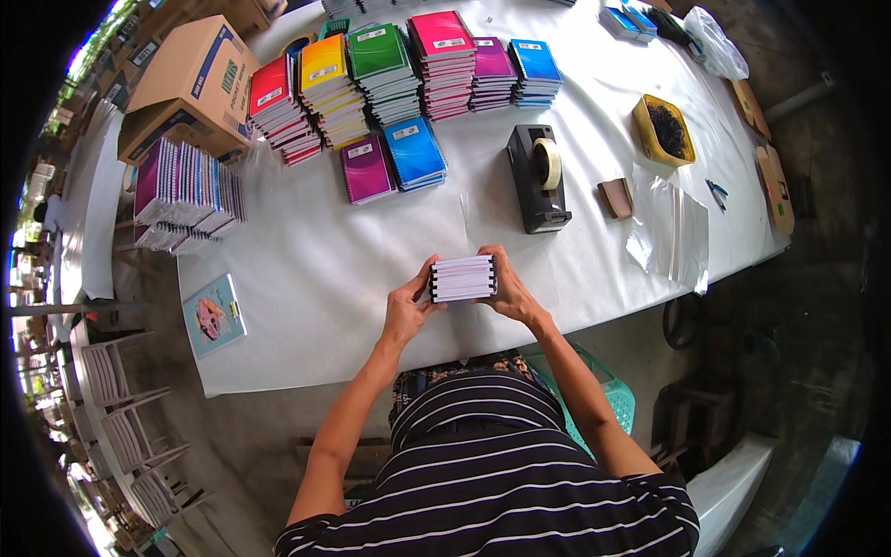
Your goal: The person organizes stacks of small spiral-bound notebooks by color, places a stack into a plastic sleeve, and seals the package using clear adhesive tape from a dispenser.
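Observation:
Between my two hands is a small stack of spiral notebooks (463, 279), its white page edges facing up and black binding showing along both sides. My left hand (406, 304) closes on the stack's left side, thumb and fingers at its corners. On the other side my right hand (510, 290) grips the right edge in the same way. The stack is held over the near part of the white-covered table (390, 246). Beyond it lie a purple notebook pile (368, 172) and a blue notebook pile (416, 155).
Tall stacks of red, yellow, green, pink, purple and blue notebooks (379, 54) line the far side. A black tape dispenser (532, 190), brown block (615, 199), yellow tub (642, 119), pliers (716, 193) and clear plastic bags (664, 237) sit right. Left are a carton (190, 84) and bound notebooks (181, 190).

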Tool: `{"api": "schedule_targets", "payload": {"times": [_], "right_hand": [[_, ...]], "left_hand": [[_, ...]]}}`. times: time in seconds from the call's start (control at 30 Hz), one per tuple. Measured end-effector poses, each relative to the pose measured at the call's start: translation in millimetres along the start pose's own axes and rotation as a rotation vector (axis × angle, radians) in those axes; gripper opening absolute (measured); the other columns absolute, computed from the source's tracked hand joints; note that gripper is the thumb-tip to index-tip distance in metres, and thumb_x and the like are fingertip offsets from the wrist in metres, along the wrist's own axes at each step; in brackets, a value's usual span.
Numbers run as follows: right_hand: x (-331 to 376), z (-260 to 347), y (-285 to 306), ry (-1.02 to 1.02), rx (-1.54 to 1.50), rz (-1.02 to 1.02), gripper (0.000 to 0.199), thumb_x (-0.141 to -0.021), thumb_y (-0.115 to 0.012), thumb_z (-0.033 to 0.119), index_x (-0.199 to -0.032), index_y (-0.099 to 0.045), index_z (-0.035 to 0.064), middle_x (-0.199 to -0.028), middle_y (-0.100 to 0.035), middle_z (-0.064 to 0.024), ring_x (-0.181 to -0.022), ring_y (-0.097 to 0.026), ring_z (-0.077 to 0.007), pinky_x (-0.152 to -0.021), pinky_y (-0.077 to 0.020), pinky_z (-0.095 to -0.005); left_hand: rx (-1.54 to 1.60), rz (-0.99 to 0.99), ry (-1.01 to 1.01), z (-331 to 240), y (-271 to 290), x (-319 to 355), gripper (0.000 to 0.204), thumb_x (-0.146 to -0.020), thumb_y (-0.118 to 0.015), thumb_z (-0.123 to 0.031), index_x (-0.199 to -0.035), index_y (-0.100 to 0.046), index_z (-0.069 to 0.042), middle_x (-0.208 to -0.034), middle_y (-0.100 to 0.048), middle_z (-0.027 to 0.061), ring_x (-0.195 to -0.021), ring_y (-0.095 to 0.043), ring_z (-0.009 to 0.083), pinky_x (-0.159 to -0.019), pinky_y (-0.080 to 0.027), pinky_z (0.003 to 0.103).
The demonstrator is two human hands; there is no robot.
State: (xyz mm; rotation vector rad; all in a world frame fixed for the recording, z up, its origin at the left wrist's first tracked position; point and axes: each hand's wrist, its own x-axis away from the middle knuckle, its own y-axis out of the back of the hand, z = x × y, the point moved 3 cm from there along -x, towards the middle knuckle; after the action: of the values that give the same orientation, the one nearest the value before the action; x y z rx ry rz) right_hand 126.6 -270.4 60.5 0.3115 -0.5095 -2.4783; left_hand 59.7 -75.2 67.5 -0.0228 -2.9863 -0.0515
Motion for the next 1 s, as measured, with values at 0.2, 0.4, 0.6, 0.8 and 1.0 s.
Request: {"api": "schedule_targets", "payload": {"times": [0.2,0.4,0.6,0.8,1.0], "right_hand": [[3,-14,-3,-0.11,-0.081,0.022,0.083,-0.066,-0.085,0.01,-0.13,-0.034,0.0074,-0.12,-0.048,-0.0129,-0.115,-0.049,-0.0272,-0.099,-0.041,-0.0406],[-22,-6,25,-0.454,-0.487,-0.089,0.087,-0.071,-0.082,0.034,-0.137,-0.038,-0.0036,-0.118,-0.057,-0.0224,-0.107,-0.059,-0.0303,-0.089,-0.0477,-0.0391],[-41,-24,23,-0.766,-0.382,-0.095,0.082,-0.071,-0.079,0.035,-0.127,-0.046,-0.013,-0.104,-0.063,-0.0262,-0.096,-0.064,-0.0311,-0.086,-0.0485,-0.0387],[-41,-24,19,-0.583,0.152,-0.044,0.059,-0.079,-0.072,0.044,-0.107,-0.061,-0.0063,-0.103,-0.06,-0.0271,-0.087,-0.065,-0.0341,-0.075,-0.0511,-0.0415],[-19,-17,9,-0.409,0.458,-0.262,0.04,-0.089,-0.063,0.033,-0.101,-0.061,-0.0054,-0.105,-0.057,-0.0229,-0.092,-0.062,-0.0385,-0.078,-0.0512,-0.0434]], "left_hand": [[-0.205,-0.04,-0.132,10,0,0,0.084,-0.071,-0.071,0.013,-0.144,-0.038,-0.014,-0.139,-0.05,0.0073,-0.125,-0.05,0.0209,-0.099,-0.049,0.033],[-0.043,-0.044,0.051,8,11,-48,0.051,-0.086,-0.07,-0.025,-0.128,-0.055,0.001,-0.109,-0.068,0.0092,-0.095,-0.062,0.0127,-0.079,-0.048,0.027],[-0.126,-0.03,0.292,39,-2,-78,0.038,-0.093,-0.062,-0.026,-0.118,-0.06,0.003,-0.094,-0.065,0.0013,-0.082,-0.054,0.0065,-0.074,-0.045,0.024],[-0.084,-0.21,0.319,39,-11,-67,0.028,-0.089,-0.063,-0.029,-0.102,-0.066,-0.004,-0.077,-0.065,0.0018,-0.071,-0.056,0.0095,-0.066,-0.046,0.029],[-0.102,-0.354,0.383,36,-6,-61,0.033,-0.091,-0.062,-0.026,-0.114,-0.064,-0.002,-0.076,-0.063,0.0024,-0.072,-0.053,0.0097,-0.071,-0.045,0.027]]}}
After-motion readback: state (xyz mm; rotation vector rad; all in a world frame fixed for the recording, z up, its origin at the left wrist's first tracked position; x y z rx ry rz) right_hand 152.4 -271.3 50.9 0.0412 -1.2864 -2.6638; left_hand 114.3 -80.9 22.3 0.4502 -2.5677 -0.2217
